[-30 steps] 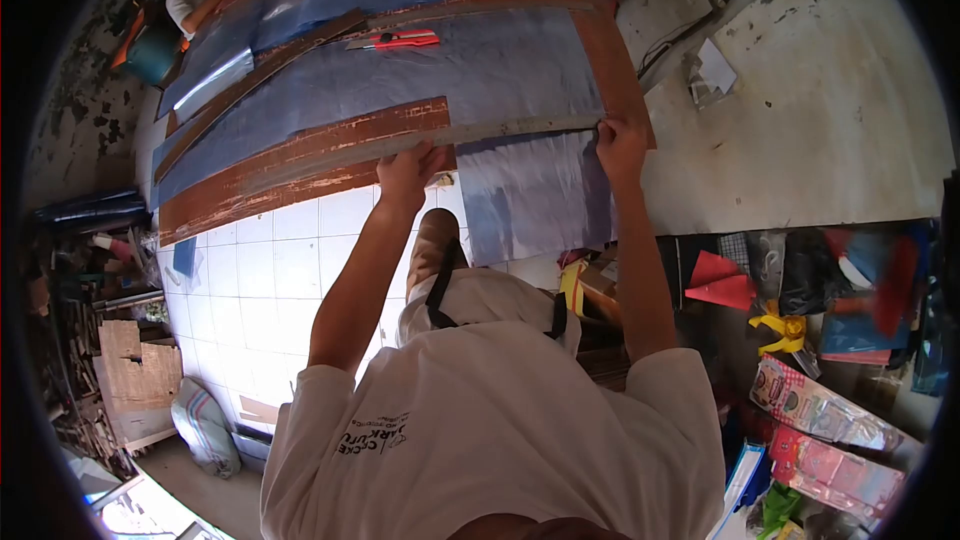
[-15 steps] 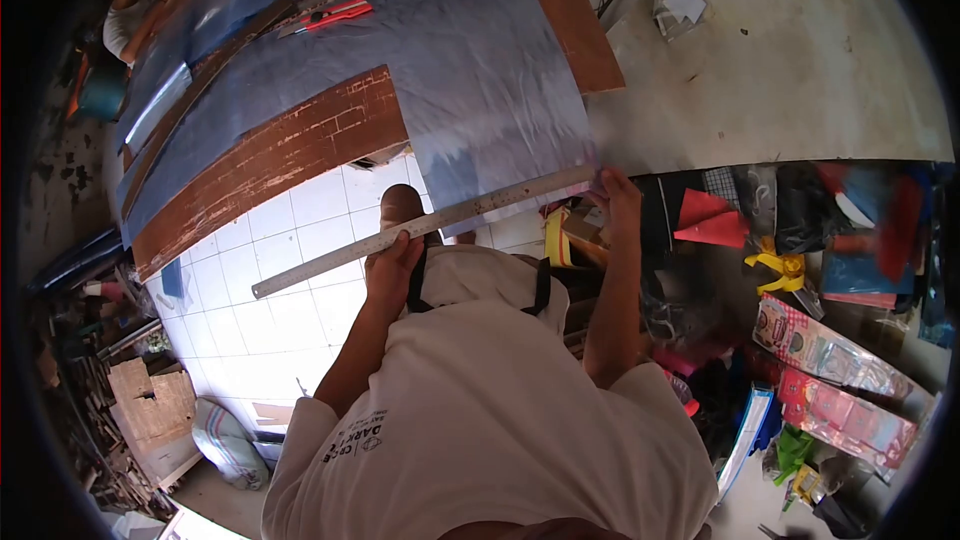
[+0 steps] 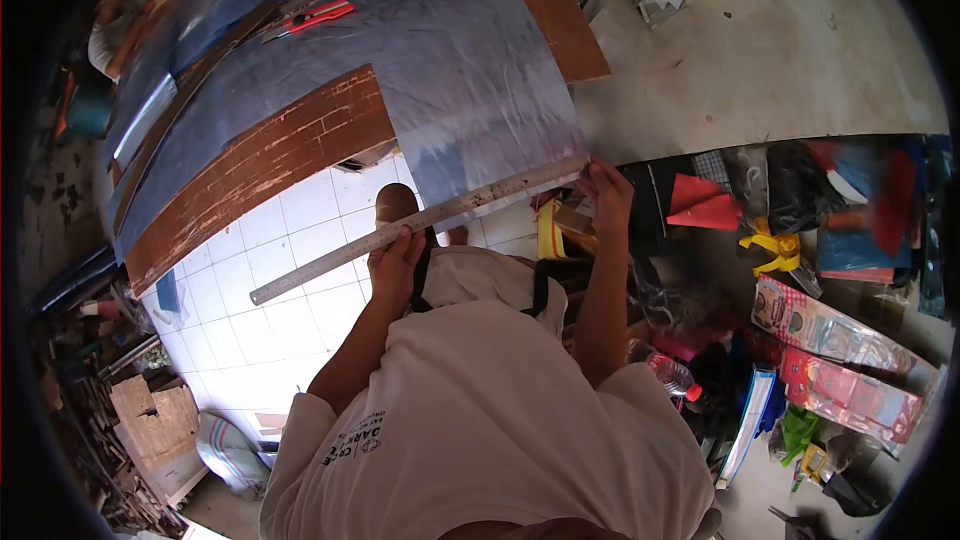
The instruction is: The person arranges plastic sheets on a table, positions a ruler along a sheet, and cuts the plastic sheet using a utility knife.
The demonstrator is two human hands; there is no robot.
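Note:
A long metal ruler (image 3: 335, 253) slants across in front of my body, its left end over the white floor. My left hand (image 3: 397, 262) grips it near the middle, fingers closed around its edge. At the ruler's right end, my right hand (image 3: 608, 190) is closed on it, beside the corner of a clear bluish plastic sheet (image 3: 480, 70). Whether that hand also pinches the sheet I cannot tell. The sheet spreads over the table, and its near part hangs beyond the brown brick-patterned surface (image 3: 330, 125), behind the ruler. A red utility knife (image 3: 318, 17) lies on the sheet.
Dark strips (image 3: 190, 90) lie across the sheet at the left. A pale tabletop (image 3: 770, 50) extends right. Bags, a red folded piece (image 3: 703, 202) and pink packages (image 3: 850, 395) crowd the lower right. Wood scraps (image 3: 155, 415) pile at left. Another person's arm (image 3: 112, 40) shows upper left.
The view has shifted slightly, so the table appears a little further up and left. Both hands keep hold of the ruler, which stays at nearly the same slant.

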